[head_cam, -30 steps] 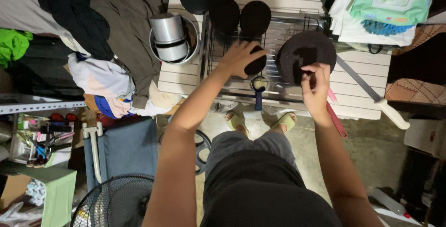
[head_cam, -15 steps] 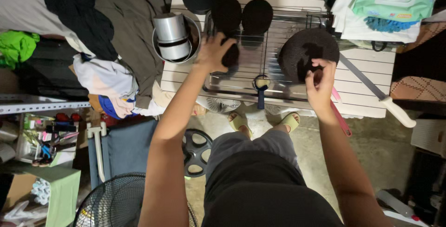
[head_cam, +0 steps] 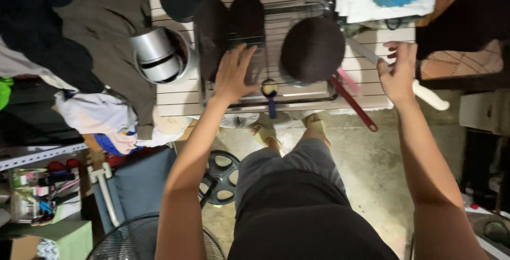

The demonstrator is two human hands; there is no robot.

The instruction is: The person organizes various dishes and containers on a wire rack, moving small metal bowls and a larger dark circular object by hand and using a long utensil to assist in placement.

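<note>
Left hand [head_cam: 232, 74] flat, fingers spread, grip apart, on the wire rack [head_cam: 297, 92] on the slatted table [head_cam: 175, 100] just beside two dark bowls [head_cam: 229, 23]; right hand [head_cam: 398, 71] open, grip apart, fingertips at the white-handled knife [head_cam: 430, 96], near the dark pan [head_cam: 312, 48].

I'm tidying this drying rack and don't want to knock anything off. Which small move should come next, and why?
Probably lower the left hand onto the dark bowl beside it and steady it. That hand is open, fingers spread over the wire rack, empty. The right hand is also open, off to the side by the white-handled knife, clear of the big dark bowl.
</note>
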